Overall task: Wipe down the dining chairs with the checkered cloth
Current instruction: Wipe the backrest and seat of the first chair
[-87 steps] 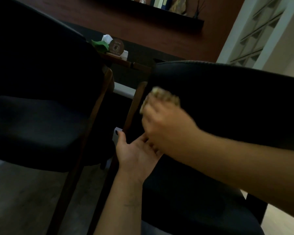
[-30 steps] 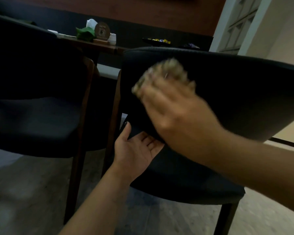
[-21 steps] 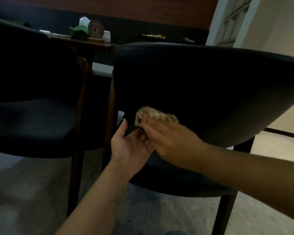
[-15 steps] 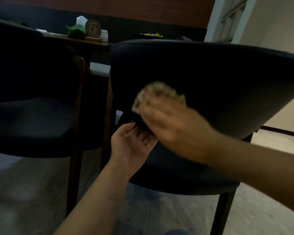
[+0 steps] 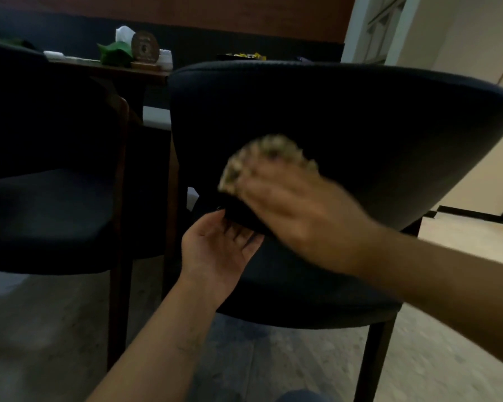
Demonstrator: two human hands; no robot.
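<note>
Against the curved back of the nearer of two dark chairs (image 5: 346, 117), I see my right hand (image 5: 296, 216) pressing the checkered cloth (image 5: 262, 158) (blurred, grip unclear). Below it, my left hand (image 5: 215, 250) lies palm-up, fingers relaxed, at the backrest's lower edge.

Right hand (image 5: 299, 210) motion-blurred, finger pose unreadable; checkered cloth (image 5: 262, 158) mostly hidden beneath it, pattern smeared. Left hand (image 5: 218, 250) fingertips lost under chair back (image 5: 346, 117) lower edge. Left chair (image 5: 41, 169) cut by frame edge. Far tabletop items (image 5: 134, 52) too small to identify.
</note>
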